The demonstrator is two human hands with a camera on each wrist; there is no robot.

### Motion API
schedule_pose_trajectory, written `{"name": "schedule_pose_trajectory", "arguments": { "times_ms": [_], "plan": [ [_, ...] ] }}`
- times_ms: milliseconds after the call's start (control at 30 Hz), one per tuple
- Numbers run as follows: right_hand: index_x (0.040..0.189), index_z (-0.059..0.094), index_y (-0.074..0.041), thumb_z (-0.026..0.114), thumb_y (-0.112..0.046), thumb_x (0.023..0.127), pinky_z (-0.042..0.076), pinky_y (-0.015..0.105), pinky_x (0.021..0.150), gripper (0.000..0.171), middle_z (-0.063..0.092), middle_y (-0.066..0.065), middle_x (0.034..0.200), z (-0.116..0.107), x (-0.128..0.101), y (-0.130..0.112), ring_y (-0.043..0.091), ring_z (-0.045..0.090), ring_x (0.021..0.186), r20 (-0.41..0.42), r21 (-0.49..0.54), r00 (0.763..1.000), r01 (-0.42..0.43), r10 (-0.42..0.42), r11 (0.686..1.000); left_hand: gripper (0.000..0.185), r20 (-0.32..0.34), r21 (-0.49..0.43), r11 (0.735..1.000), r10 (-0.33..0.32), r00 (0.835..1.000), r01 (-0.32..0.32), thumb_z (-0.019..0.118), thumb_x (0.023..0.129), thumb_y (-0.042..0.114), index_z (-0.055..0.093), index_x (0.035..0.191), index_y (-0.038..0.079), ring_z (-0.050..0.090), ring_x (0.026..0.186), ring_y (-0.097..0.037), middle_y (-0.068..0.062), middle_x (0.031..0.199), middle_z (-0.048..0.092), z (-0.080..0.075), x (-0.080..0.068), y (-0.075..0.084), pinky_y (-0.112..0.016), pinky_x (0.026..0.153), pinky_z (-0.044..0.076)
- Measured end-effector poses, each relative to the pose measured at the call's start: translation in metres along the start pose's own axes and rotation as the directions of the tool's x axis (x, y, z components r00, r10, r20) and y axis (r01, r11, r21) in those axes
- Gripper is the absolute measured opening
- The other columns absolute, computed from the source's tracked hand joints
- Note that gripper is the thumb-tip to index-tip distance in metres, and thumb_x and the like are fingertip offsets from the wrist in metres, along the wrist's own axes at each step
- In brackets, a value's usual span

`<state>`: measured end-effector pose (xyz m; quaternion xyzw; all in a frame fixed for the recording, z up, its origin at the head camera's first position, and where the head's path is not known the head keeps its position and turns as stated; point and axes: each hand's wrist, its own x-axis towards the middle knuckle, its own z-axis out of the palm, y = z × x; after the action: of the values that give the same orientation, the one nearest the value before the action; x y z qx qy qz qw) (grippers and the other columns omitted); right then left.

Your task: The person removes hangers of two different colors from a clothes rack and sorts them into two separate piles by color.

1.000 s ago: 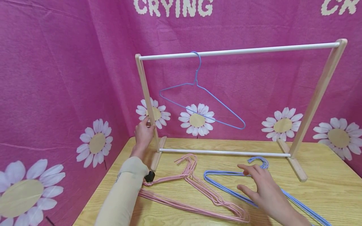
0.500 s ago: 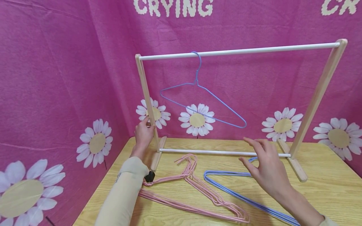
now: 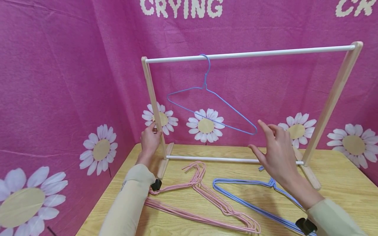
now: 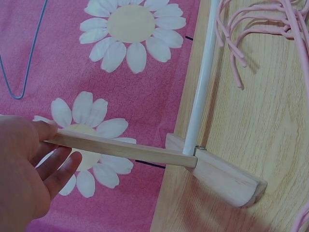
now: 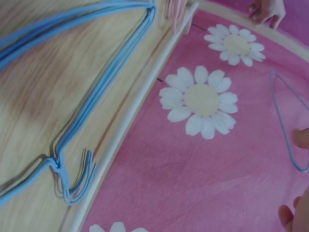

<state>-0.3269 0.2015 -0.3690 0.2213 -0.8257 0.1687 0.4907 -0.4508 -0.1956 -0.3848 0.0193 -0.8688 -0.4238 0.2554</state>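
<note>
A wooden clothes rack with a white top rail stands on the table. One blue wire hanger hangs tilted from the rail. My left hand grips the rack's left post low down, thumb on top and fingers beneath. My right hand is raised above the table, fingers spread and holding nothing, its fingertips just right of the hanging hanger's low corner. A stack of blue hangers lies on the table under the right hand, and a stack of pink hangers lies to its left.
The wooden table is backed by a pink cloth with daisies close behind and to the left. The rack's white lower rail runs between its wooden feet. The rail right of the hung hanger is bare.
My right hand has lifted off the blue hangers on the table and risen toward the low corner of the hanging hanger. The left hand has stayed on the post.
</note>
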Motion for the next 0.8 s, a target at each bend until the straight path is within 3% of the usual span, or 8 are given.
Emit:
{"name": "schedule_pose_trajectory", "arguments": {
  "times_ms": [200,367,467,633,800],
  "plan": [
    [0.149,0.040,-0.011,0.087,-0.019,0.070,0.041,0.053,0.077,0.092,0.054,0.028,0.117,0.010,0.011,0.008,0.043,0.051,0.095,0.020,-0.031,1.000,0.019,-0.019,0.999,0.039,0.011,-0.008,1.000,-0.014,1.000,0.014,0.065,0.094,0.012,0.062,0.134,0.014,0.071,0.096,-0.034,-0.017,0.108,0.074,0.000,0.000,0.000,-0.049,0.086,0.053],
    [0.150,0.039,-0.014,0.088,-0.021,0.070,0.047,0.052,0.064,0.095,0.058,0.026,0.113,0.021,0.019,0.011,0.041,0.057,0.086,0.049,-0.081,0.999,0.027,-0.023,0.996,0.038,0.000,-0.003,1.000,0.000,1.000,0.000,0.065,0.094,0.012,0.063,0.132,0.013,0.071,0.097,-0.034,-0.017,0.107,0.074,0.000,0.001,-0.001,-0.050,0.090,0.050],
    [0.153,0.035,-0.017,0.089,-0.020,0.070,0.046,0.049,0.055,0.099,0.060,0.022,0.103,0.027,0.024,0.010,0.039,0.058,0.076,0.083,-0.105,0.996,0.028,-0.020,0.994,0.037,-0.009,0.007,1.000,0.005,1.000,-0.005,0.065,0.094,0.012,0.064,0.131,0.013,0.071,0.098,-0.034,-0.017,0.107,0.074,0.000,0.001,-0.002,-0.051,0.090,0.049],
    [0.155,0.032,-0.025,0.086,-0.019,0.075,0.034,0.034,0.039,0.098,0.055,0.011,0.080,0.034,0.030,0.005,0.024,0.046,0.051,0.141,-0.128,0.990,0.026,-0.008,0.991,0.037,-0.010,0.010,1.000,-0.001,1.000,0.001,0.066,0.093,0.013,0.064,0.130,0.014,0.070,0.097,-0.034,-0.017,0.107,0.074,0.000,0.001,-0.002,-0.050,0.089,0.048],
    [0.150,0.043,-0.023,0.085,-0.018,0.077,0.024,0.025,0.038,0.085,0.052,0.003,0.066,0.037,0.029,0.002,0.012,0.031,0.041,0.084,-0.124,0.994,0.085,-0.074,0.989,0.038,0.000,0.003,1.000,-0.010,1.000,0.010,0.065,0.094,0.013,0.063,0.132,0.014,0.070,0.095,-0.033,-0.017,0.107,0.074,0.001,0.000,-0.001,-0.049,0.085,0.052]
  ]
}}
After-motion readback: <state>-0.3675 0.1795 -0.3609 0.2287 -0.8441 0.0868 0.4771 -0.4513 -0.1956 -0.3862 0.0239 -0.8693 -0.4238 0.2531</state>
